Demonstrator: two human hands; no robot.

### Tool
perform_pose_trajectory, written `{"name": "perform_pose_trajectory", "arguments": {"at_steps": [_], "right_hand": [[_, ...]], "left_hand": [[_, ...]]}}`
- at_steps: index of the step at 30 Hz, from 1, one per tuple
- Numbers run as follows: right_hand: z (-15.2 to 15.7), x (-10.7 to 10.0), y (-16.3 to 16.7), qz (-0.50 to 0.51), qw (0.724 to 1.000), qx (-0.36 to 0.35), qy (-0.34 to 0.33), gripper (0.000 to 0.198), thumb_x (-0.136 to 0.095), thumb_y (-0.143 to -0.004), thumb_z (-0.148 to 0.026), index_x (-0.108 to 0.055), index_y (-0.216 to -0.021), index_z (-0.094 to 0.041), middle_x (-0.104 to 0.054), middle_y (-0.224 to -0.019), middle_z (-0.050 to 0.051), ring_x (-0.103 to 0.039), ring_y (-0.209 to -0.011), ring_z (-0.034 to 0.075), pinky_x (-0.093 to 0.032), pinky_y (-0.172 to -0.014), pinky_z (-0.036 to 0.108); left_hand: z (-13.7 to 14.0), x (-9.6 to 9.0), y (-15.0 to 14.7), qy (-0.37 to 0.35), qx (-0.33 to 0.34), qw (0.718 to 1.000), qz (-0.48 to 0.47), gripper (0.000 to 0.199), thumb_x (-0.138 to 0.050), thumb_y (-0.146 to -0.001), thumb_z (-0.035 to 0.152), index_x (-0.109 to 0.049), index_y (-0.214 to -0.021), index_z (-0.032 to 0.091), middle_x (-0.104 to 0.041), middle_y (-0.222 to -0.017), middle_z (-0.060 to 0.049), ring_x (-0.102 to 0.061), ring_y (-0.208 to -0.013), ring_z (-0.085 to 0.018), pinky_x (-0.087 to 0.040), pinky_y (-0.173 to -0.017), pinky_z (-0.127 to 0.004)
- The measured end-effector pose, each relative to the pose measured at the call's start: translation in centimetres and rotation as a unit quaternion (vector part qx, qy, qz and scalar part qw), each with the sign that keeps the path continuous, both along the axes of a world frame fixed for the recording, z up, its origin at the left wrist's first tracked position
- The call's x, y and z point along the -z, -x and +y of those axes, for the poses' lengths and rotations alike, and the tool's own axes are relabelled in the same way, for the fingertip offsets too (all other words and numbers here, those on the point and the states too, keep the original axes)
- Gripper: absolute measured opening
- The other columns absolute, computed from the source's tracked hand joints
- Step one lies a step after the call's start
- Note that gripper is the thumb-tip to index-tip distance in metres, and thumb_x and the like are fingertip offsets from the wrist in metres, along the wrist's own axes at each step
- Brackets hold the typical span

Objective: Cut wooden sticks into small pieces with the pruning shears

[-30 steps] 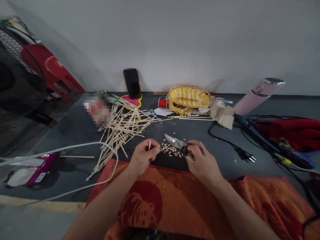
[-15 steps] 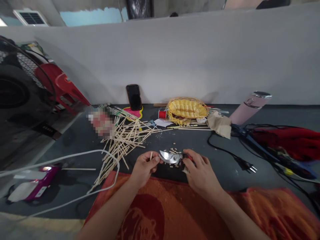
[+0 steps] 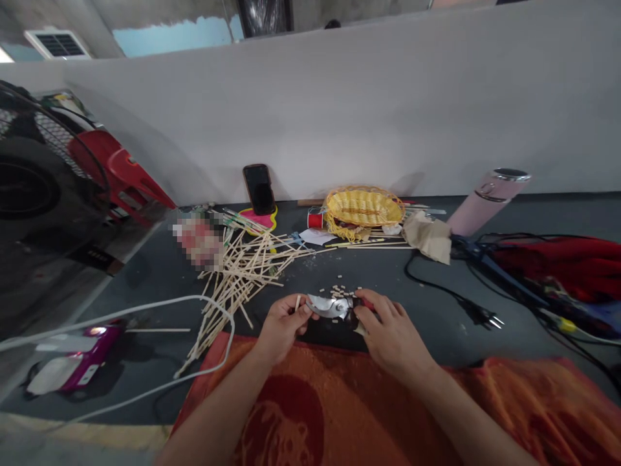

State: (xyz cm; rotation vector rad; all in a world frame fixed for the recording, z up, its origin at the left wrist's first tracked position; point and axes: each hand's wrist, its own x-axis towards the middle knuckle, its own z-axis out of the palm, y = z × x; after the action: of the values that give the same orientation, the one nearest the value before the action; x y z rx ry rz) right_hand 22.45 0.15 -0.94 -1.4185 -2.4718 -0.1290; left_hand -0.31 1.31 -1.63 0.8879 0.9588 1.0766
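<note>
We see a dark desk [image 3: 369, 272], an orange towel [image 3: 373, 401] along its near side and a heap of pale sticks [image 3: 237, 259] at left. Our left grip [image 3: 281, 327] and right grip [image 3: 391, 327] work centrally: the right clasps shears [image 3: 330, 306], blade pointing left; the left pinches a thin stick [image 3: 297, 303] beside the blade tip. Short pieces [image 3: 338, 291] lie just beyond.

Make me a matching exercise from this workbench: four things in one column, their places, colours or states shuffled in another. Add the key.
Column one:
1. Shears
2. Pile of sticks
3. Woven basket
4. Bottle

Column two:
A. Yellow
B. Pink, with a silvery top
C. Held in the right hand
D. Criss-crossed on the dark tabletop

Right pairs: 1-C, 2-D, 3-A, 4-B.
</note>
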Motion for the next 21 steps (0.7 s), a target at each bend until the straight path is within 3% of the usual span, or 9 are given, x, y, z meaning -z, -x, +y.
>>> {"name": "perform_pose_trajectory", "arguments": {"at_steps": [9, 21], "right_hand": [[0.04, -0.60, -0.20, -0.027, 0.999, -0.009, 0.040, 0.018, -0.054, -0.083, -0.013, -0.062, -0.098, -0.021, -0.054, -0.131, 0.007, -0.050, -0.104, 0.025, -0.040, -0.080, 0.038], [0.41, -0.20, -0.54, -0.019, 1.000, 0.016, 0.013, 0.023, -0.053, -0.083, -0.014, -0.062, -0.103, -0.021, -0.048, -0.139, 0.006, -0.049, -0.105, 0.025, -0.040, -0.082, 0.039]], "left_hand": [[-0.19, 0.22, 0.12, -0.004, 0.004, 1.000, 0.026, 0.026, -0.070, -0.078, 0.039, -0.066, -0.078, 0.013, -0.060, -0.067, -0.001, -0.035, -0.048, -0.004, -0.024, -0.046, -0.020], [-0.10, -0.06, -0.07, 0.007, 0.002, 1.000, 0.007, 0.027, -0.071, -0.076, 0.038, -0.062, -0.074, 0.012, -0.061, -0.067, -0.002, -0.034, -0.045, -0.003, -0.021, -0.045, -0.020]]}}
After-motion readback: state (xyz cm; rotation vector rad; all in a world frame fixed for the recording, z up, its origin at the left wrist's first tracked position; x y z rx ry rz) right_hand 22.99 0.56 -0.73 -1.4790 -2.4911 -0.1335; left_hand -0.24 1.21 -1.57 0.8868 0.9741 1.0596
